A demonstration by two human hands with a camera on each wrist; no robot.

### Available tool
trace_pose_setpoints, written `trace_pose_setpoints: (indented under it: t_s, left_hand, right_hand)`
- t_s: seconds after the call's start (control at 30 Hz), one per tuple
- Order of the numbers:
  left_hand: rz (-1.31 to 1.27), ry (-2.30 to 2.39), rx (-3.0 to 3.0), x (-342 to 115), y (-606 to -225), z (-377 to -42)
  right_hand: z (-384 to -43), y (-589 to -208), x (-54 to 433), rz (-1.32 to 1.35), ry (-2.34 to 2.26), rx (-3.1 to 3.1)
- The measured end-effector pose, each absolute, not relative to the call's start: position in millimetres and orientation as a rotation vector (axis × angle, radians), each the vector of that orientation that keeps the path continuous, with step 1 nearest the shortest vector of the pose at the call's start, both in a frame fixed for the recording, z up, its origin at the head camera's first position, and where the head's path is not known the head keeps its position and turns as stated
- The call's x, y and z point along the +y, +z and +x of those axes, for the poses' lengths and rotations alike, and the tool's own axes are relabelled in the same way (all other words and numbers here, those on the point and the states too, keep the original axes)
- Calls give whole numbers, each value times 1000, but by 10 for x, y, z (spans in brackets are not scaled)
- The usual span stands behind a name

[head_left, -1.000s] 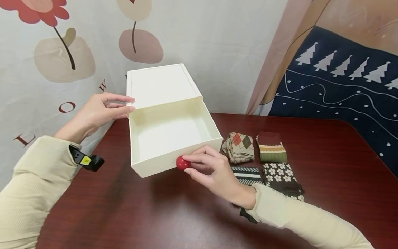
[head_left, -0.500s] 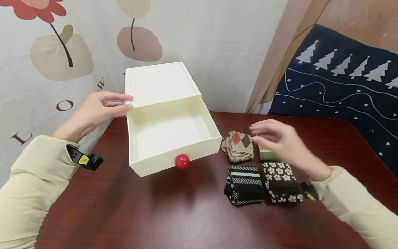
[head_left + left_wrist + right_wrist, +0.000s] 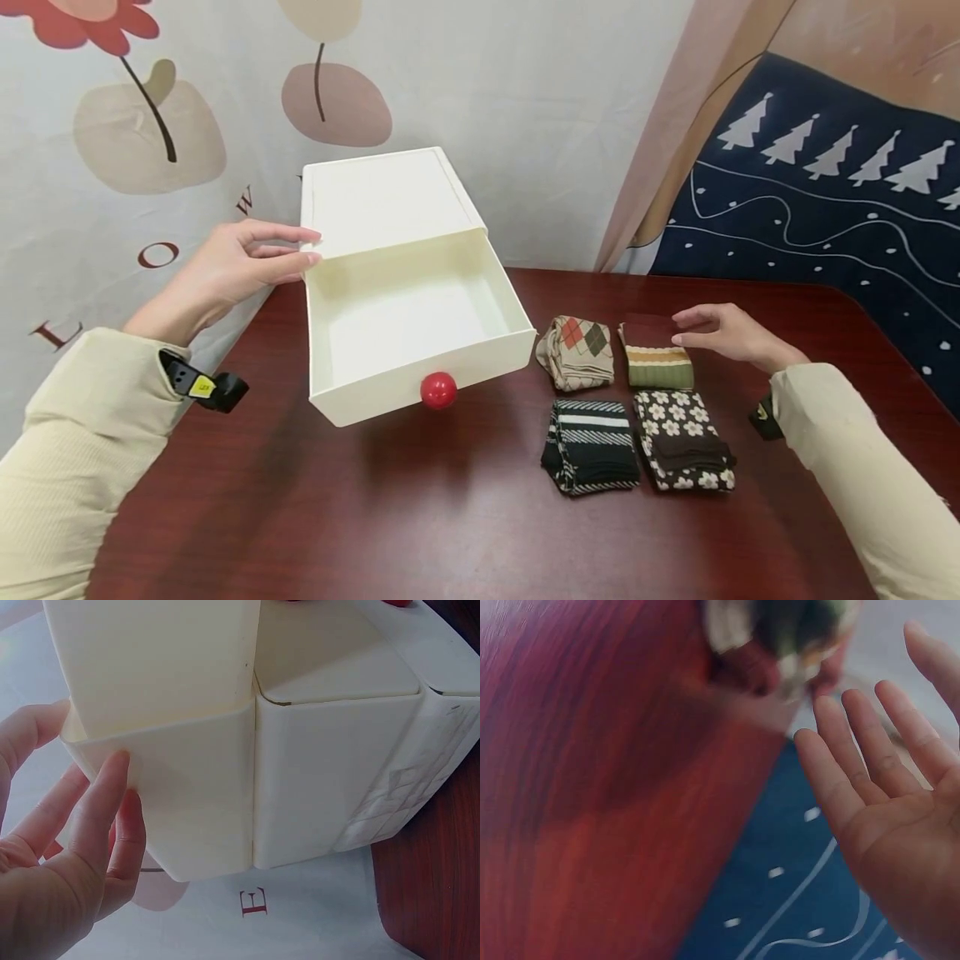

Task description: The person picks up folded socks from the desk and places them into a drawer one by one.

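A white drawer unit stands at the left, its top drawer pulled out and bare inside, with a round red knob on the front. My left hand holds the casing's front left corner; in the left wrist view its fingers lie against the casing side. My right hand, holding nothing, has its fingertips right at the folded maroon and green striped socks. Beside these lie folded beige argyle socks, black and white patterned socks and dark flowered socks.
Two more white units sit below the pulled-out one in the left wrist view. All stand on a dark red wooden table. A flower-print cloth and a navy tree-print cloth hang behind it.
My right hand has let go of the red knob and moved right, over the socks, to the far side of the striped pair. My left hand has stayed at the casing corner.
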State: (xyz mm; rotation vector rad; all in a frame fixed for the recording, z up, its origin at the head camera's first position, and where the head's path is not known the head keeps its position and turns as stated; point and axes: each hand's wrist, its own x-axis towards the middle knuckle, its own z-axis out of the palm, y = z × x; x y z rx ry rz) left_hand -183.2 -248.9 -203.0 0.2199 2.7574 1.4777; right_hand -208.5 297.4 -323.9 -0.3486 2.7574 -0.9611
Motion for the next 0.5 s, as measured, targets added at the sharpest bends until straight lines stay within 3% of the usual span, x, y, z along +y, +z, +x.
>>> trace_pose_setpoints:
  t_s: [0.5]
  left_hand:
    - [224,1438,2772,-2492,-2027,-1825]
  right_hand:
    - [-2291,-3590,3027,-97,-1044,2551]
